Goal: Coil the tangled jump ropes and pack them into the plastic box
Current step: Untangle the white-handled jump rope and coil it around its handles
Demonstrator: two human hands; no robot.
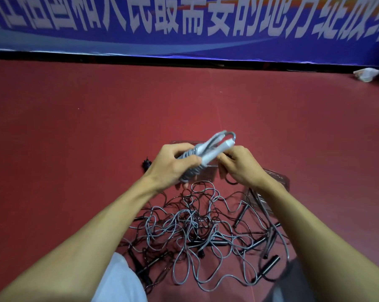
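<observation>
My left hand grips a grey jump rope bundle, its cord wound in tight turns round the white handles. My right hand pinches the bundle's right side near a white handle end. Both hands hover above the clear plastic box, which lies on the red floor behind and to the right of them and is partly hidden. Below the hands sprawls a tangled heap of grey and black jump ropes with several black handles.
A small coiled black rope lies on the red floor left of my left hand. A blue banner runs along the back wall. A white crumpled thing sits at the far right. My knees are at the bottom.
</observation>
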